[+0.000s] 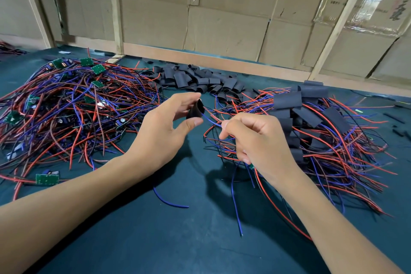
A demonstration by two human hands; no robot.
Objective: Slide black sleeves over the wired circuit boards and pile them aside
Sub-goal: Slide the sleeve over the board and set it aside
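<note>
Red, blue and black wires (73,104), green boards (47,178), black sleeves (195,80), dark teal tabletop (178,240), brown cardboard wall (222,6).

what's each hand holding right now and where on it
Left hand pinches a black sleeve by its lower end; right hand grips a bundle of wires near its board end.

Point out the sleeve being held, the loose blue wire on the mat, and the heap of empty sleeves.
sleeve (195,111), head view, its dark side between the fingers.
blue wire (169,202), head view, middle of its curve.
empty sleeves (195,80), head view, centre of the heap.
</note>
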